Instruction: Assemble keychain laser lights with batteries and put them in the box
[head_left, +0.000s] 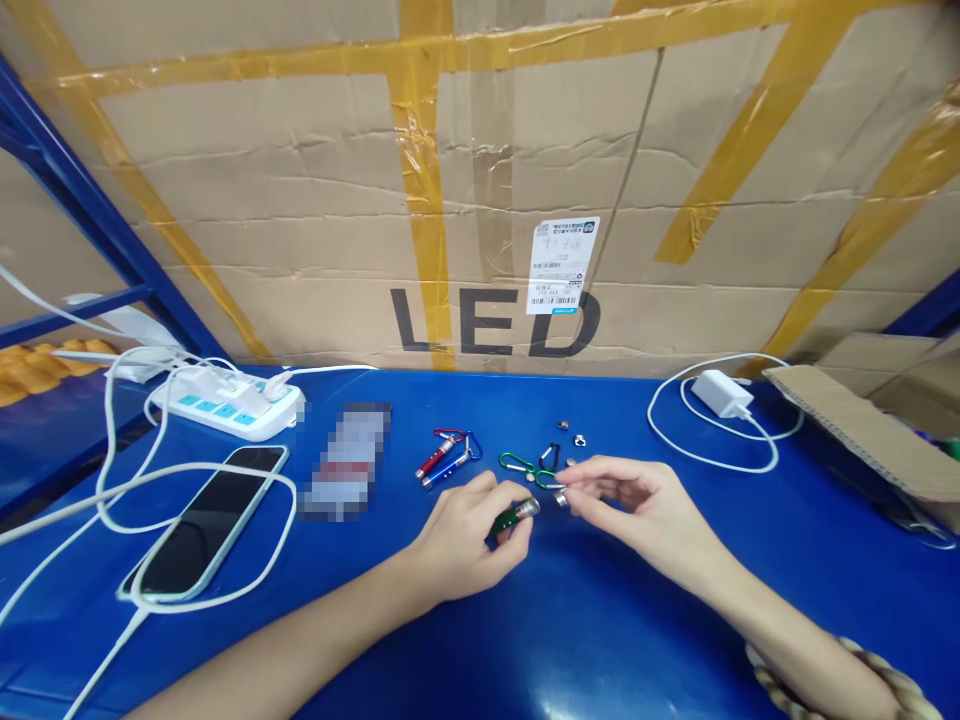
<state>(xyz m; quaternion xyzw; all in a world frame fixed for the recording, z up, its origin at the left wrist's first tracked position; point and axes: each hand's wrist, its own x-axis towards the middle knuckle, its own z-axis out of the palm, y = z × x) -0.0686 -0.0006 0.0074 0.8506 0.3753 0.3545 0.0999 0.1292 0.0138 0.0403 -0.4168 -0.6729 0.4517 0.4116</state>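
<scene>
My left hand (474,535) is closed around a green mini flashlight (507,520), its silver end pointing right. Just across a small gap, my right hand (637,505) pinches a small silver end cap (560,497). A green carabiner (548,481) hangs by those right fingertips; whether it is joined to the cap I cannot tell. Behind the hands lie another green carabiner (516,462), a black carabiner (550,457) and small silver parts (579,440). A red mini flashlight (433,459) and a blue mini flashlight (447,471), each with a carabiner, rest beyond my left hand.
On the blue tabletop (525,640), a phone (214,520) with a white cable and a power strip (232,405) lie left, near a blurred-out rectangle. A white charger (721,394) sits right, beside an open cardboard box (862,430). A large taped carton (315,230) stands behind.
</scene>
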